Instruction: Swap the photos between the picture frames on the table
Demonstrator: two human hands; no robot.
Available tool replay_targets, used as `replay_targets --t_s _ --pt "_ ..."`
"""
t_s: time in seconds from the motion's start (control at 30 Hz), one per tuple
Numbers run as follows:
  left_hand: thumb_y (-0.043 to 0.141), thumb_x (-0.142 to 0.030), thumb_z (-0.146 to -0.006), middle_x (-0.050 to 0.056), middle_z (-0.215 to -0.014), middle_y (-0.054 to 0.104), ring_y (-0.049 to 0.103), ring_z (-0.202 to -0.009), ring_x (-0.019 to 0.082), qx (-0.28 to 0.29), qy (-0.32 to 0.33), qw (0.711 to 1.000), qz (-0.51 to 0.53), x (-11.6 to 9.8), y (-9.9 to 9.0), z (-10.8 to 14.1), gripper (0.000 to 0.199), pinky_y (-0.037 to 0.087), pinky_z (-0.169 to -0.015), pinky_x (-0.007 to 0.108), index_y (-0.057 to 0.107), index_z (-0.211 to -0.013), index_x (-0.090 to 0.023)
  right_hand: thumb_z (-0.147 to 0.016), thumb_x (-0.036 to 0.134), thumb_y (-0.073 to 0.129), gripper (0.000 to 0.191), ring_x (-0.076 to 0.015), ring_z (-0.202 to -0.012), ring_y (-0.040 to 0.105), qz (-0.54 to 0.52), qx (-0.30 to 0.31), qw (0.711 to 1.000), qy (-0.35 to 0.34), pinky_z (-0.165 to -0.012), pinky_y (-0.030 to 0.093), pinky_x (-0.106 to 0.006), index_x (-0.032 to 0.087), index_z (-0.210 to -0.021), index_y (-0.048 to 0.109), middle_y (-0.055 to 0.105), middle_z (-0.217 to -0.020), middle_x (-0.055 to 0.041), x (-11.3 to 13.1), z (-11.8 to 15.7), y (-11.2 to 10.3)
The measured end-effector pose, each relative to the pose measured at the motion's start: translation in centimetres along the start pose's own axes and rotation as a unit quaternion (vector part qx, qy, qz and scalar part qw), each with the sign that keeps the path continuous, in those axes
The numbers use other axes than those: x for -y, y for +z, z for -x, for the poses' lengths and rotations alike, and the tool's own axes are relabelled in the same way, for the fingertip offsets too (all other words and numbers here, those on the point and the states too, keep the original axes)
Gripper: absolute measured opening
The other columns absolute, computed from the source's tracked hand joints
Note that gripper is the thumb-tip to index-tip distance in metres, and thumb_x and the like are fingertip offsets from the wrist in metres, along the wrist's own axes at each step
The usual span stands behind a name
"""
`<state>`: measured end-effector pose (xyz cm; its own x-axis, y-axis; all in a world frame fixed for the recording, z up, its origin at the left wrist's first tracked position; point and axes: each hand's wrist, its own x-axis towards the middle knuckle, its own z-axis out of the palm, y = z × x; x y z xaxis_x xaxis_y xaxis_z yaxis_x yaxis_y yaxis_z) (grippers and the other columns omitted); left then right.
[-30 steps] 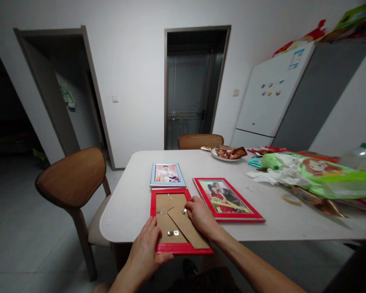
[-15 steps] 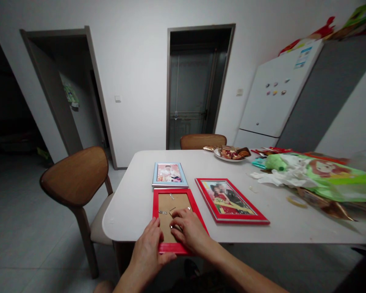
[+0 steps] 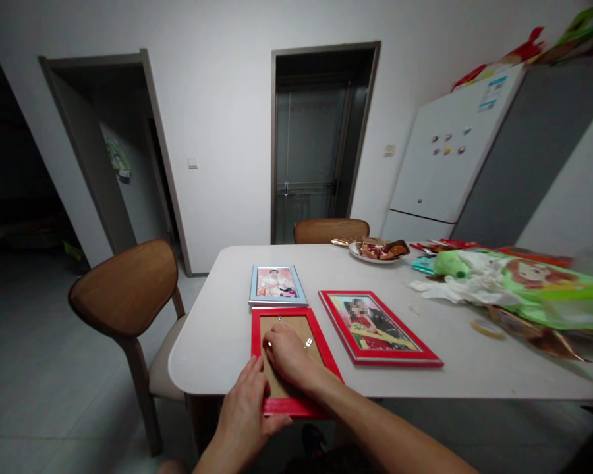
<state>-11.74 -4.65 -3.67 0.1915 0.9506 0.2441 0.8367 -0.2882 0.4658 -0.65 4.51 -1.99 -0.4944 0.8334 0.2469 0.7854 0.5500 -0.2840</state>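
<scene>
A red picture frame (image 3: 296, 407) lies face down at the near table edge, its brown backing board (image 3: 277, 388) uppermost. My left hand (image 3: 244, 408) grips its lower left corner, with the fingers along the left side and the thumb at the bottom edge. Over the board, my right hand (image 3: 286, 352) is closed in a pinch at the left metal clip (image 3: 269, 343), mostly covered by the fingertips. Another metal clip (image 3: 308, 343) shows to the right of the hand. A blue picture frame (image 3: 277, 286) lies face up behind, and a second red picture frame (image 3: 380, 328) face up to the right.
The white table (image 3: 205, 316) has rounded corners. Wooden chairs stand at its left (image 3: 128, 286) and far side (image 3: 331, 230). A plate of food (image 3: 378, 250) sits at the back. Green packaging (image 3: 538, 283), a tape roll (image 3: 487, 328) and wrappers crowd the right side.
My right hand has moved up and left across the backing board, from the lower clip to the left one. The left hand keeps its grip on the frame.
</scene>
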Motion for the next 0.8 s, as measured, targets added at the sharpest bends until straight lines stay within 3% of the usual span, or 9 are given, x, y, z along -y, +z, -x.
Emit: replay_targets --t_s 0.17,0.33,0.5,0.7,0.8 --pt "0.073 -0.038 -0.054 0.021 -0.125 0.043 0.034 -0.119 0.032 -0.002 0.001 1.000 0.008 0.1 0.2 0.0 0.036 0.035 -0.095 0.047 0.054 -0.075 -0.016 -0.080 0.022 0.039 0.023 -0.0151 -0.076 0.051 0.004 -0.013 1.000 0.014 -0.067 0.034 -0.023 0.016 -0.081 0.062 0.060 -0.083 -0.0068 -1.3 -0.5 0.2" --pt "0.073 -0.039 -0.053 0.021 -0.125 0.042 0.033 -0.120 0.032 0.005 0.009 1.000 0.009 0.3 0.2 -0.1 0.037 0.034 -0.095 0.047 0.053 -0.076 -0.016 -0.081 0.025 0.037 0.029 -0.0210 -0.084 0.050 0.025 -0.029 0.997 0.069 -0.073 0.032 -0.031 0.011 -0.089 0.060 0.059 -0.092 -0.0143 -3.2 -1.3 0.2" --pt "0.075 -0.031 -0.051 0.017 -0.126 0.042 0.034 -0.119 0.032 0.002 0.005 1.000 0.019 0.3 0.2 0.0 0.035 0.033 -0.095 0.047 0.053 -0.074 -0.018 -0.080 0.026 0.038 0.027 -0.0192 -0.086 0.049 0.017 -0.023 0.998 0.052 -0.077 0.031 -0.030 0.017 -0.093 0.060 0.058 -0.100 -0.0093 -3.6 -1.4 0.5" --pt "0.075 -0.032 -0.051 0.019 -0.126 0.042 0.033 -0.119 0.032 0.006 0.000 1.000 0.023 0.3 0.3 0.1 0.034 0.034 -0.094 0.047 0.053 -0.073 -0.017 -0.078 0.031 0.043 0.031 -0.0191 -0.100 0.044 -0.004 -0.029 0.999 0.013 -0.083 0.030 -0.028 0.018 -0.103 0.057 0.053 -0.110 -0.0089 -3.3 0.7 -0.9" --pt "0.075 -0.031 -0.050 0.019 -0.126 0.042 0.033 -0.119 0.031 -0.001 0.006 1.000 0.029 0.4 0.4 0.0 0.035 0.034 -0.095 0.048 0.054 -0.074 -0.017 -0.078 0.032 0.043 0.030 -0.0193 -0.096 0.046 0.005 -0.031 0.999 0.027 -0.081 0.032 -0.028 0.018 -0.101 0.058 0.054 -0.104 -0.0095 -4.2 2.8 -2.1"
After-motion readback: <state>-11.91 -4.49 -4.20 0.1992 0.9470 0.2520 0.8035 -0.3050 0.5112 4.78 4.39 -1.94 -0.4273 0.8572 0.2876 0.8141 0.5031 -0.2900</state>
